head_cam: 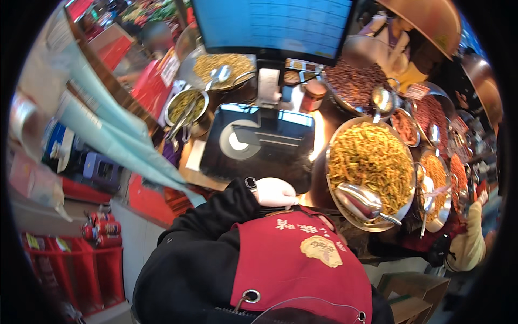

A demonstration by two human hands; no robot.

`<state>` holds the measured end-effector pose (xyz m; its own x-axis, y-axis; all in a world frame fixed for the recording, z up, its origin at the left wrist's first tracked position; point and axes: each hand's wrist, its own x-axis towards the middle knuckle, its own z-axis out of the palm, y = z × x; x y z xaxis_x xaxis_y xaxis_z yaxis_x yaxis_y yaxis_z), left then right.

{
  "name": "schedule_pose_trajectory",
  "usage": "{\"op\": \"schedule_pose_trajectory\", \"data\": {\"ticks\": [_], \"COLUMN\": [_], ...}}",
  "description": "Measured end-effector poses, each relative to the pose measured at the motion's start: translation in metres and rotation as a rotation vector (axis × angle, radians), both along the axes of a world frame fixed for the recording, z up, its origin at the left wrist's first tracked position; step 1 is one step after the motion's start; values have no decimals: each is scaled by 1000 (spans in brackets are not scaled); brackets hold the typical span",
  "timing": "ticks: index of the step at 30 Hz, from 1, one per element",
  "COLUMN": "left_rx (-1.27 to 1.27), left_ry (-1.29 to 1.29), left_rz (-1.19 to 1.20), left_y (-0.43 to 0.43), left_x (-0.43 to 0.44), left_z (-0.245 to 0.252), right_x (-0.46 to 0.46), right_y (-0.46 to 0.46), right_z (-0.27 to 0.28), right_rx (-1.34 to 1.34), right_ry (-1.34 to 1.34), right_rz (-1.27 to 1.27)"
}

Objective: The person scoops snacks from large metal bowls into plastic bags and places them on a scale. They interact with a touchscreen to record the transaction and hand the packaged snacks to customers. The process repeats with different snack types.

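My left hand (277, 192), washed out by bright light, rests in front of my red apron (279, 263), at the near edge of the counter. A watch (251, 184) sits on that wrist over a black sleeve. The fingers look curled, but whether they hold anything is hidden. My right hand is out of view. Just beyond my left hand lies the black platform of a weighing scale (279, 162), under a lit screen (275, 26). To the right stands a large steel bowl of shredded pickled vegetables (368, 162), with a metal scoop (360, 200) in it.
A steel pot of green pickles (186, 106) and a pan of yellowish food (222, 67) stand left of the screen. Several more bowls, including dark red food (356, 83), line the right. A person (390, 38) stands behind them. Fire extinguishers (101, 229) are at lower left.
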<state>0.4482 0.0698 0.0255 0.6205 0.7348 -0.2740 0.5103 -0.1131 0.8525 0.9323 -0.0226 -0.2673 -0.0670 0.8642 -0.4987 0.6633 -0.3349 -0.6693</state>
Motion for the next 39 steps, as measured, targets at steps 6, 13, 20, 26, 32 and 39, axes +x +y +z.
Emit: {"op": "schedule_pose_trajectory", "data": {"ticks": [6, 13, 20, 26, 32, 39], "left_rx": [-285, -341, -441, -281, 49, 188], "left_ry": [-39, -81, -149, -164, -384, -97], "left_rz": [175, 214, 165, 250, 674, 185], "left_y": [-13, -23, -15, -12, 13, 5], "left_x": [-16, -27, -22, -7, -40, -29], "left_z": [9, 1, 11, 22, 12, -29], "right_x": [56, 22, 0, -24, -17, -10], "right_y": [33, -13, -46, -70, -123, -143], "right_z": [-71, -101, -56, 1, -24, -47], "right_rx": [-167, -316, -341, -339, -406, -392], "right_ry": [237, 49, -39, -28, -48, -224], "right_rz": [-119, -336, -308, -389, -325, 14]}}
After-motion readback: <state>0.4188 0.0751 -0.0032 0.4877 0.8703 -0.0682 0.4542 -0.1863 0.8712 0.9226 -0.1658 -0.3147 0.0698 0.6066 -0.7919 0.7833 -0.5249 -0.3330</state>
